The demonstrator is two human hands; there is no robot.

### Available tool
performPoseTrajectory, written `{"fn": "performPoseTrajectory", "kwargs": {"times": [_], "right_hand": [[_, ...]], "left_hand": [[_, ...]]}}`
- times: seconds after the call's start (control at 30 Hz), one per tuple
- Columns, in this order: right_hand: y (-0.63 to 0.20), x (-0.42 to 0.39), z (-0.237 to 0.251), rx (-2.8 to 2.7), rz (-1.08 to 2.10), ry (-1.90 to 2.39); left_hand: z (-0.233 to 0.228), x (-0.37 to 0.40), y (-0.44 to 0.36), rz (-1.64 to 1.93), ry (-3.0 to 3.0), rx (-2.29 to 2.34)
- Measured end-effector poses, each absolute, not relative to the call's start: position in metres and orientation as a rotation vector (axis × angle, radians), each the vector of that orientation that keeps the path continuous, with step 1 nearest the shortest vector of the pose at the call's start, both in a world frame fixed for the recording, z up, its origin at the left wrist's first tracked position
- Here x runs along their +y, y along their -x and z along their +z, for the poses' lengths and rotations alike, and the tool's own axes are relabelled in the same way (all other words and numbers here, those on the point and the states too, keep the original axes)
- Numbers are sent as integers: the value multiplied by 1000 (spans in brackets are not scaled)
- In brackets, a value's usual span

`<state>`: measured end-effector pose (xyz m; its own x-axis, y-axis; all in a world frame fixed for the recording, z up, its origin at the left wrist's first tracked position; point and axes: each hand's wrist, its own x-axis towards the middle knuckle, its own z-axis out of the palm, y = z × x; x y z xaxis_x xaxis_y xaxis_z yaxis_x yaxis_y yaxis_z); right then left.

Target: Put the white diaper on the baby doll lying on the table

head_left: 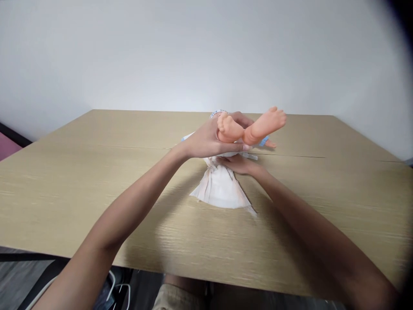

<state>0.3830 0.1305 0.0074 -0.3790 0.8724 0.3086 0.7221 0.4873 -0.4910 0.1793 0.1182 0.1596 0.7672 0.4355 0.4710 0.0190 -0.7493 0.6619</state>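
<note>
A baby doll lies on its back on the table, feet toward me; its head is hidden. My left hand (pixel 206 137) is closed around the doll's lower legs (pixel 254 131) and holds them raised, with the two bare feet pointing up. Beneath the legs is a white diaper (pixel 222 189), bunched narrow near the doll and spread wide toward me. My right hand (pixel 238 164) lies low on the diaper's narrow part, fingers stretched to the left; the fingertips are partly hidden. A small doll hand (pixel 271 144) with a blue cuff (pixel 263 141) shows at the right.
The light wooden table (pixel 97 185) has a thin seam running across it. Behind it stands a pale wall (pixel 193 51). Below the front edge, at the lower left, a dark item with white loops (pixel 112 284) is partly visible beside my leg (pixel 177 297).
</note>
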Motion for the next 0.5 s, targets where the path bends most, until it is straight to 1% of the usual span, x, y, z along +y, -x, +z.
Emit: {"fn": "performPoseTrajectory", "kwargs": {"times": [0.07, 0.13, 0.23, 0.3, 0.37, 0.5], "right_hand": [[-399, 104, 11, -2255, 505, 1279], [-412, 73, 16, -2171, 521, 1299], [-416, 32, 25, -1820, 268, 1366], [-410, 15, 33, -1655, 104, 1333], [-401, 7, 43, -1681, 69, 1257], [-396, 3, 54, -1869, 202, 1131]], "left_hand": [[158, 115, -177, 817, -2314, 359], [154, 111, -174, 796, -2311, 374], [142, 103, -171, 762, -2272, 388], [132, 98, -171, 721, -2240, 399], [124, 92, -171, 693, -2218, 410], [112, 76, -161, 717, -2239, 485]]}}
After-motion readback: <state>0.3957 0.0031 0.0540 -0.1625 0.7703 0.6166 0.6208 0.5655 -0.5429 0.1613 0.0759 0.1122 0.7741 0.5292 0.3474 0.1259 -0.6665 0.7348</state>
